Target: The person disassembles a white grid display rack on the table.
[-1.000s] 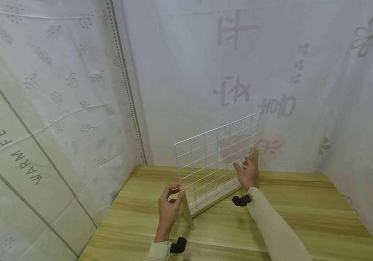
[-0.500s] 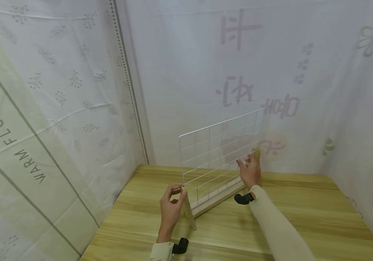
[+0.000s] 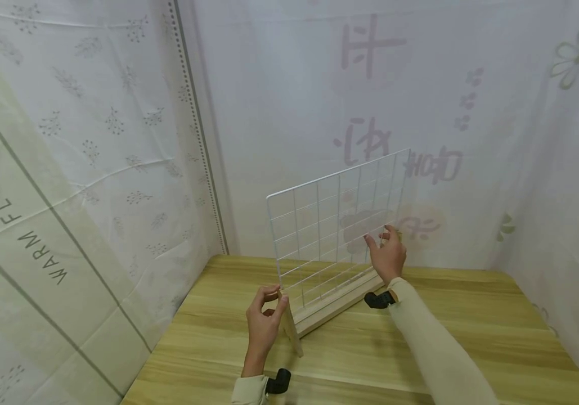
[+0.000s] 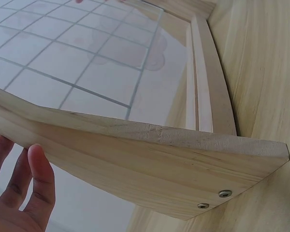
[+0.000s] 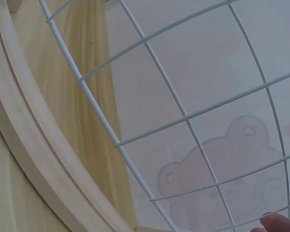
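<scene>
A white wire grid panel stands above a wooden stand with a grooved base bar. In the right wrist view, the grid's lower wire is apart from the grooved bar. My left hand holds the upper end of the stand's left side piece; in the left wrist view its fingers lie behind that wood. My right hand grips the grid near its right edge, with thumb and fingers at the wires. The right side piece is mostly hidden behind this hand.
The stand rests on a wood-grain table. Patterned white curtains close in the left, back and right sides. Each wrist carries a black camera mount.
The grid panel has risen out toward the top, and a gap shows between it and the base bar. My right hand has moved up slightly; the left hand stays at the side piece.
</scene>
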Motion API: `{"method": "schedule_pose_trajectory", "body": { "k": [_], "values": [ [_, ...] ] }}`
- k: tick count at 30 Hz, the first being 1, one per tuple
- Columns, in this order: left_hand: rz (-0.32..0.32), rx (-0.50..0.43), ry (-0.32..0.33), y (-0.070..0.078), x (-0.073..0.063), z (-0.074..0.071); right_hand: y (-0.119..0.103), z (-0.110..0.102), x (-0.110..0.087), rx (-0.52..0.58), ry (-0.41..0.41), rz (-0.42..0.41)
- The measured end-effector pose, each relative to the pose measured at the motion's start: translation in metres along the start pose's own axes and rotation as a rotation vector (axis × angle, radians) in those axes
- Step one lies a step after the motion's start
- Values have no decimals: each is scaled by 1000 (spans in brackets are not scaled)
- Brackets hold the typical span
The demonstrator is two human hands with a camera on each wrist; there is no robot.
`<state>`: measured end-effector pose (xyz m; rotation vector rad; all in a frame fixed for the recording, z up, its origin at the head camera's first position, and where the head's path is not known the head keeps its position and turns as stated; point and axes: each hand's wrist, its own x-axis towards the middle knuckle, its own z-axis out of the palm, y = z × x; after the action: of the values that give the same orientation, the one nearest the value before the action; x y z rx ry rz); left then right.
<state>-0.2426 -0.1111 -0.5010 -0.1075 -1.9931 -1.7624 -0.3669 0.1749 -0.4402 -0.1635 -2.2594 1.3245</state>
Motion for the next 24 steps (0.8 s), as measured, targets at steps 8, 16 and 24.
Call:
{"method": "schedule_pose_trajectory", "body": {
  "k": [8,16,24],
  "values": [
    [44,-31,-6,-6,-1,-1,-14,-6,9,-25,53,-89],
    [40,-27,-19,-7,-1,-4,-34,-14,19,-20,80,-213],
    [49,-30,-19,-7,-1,-5,-59,-27,32,-53,156,-338]
  ]
}}
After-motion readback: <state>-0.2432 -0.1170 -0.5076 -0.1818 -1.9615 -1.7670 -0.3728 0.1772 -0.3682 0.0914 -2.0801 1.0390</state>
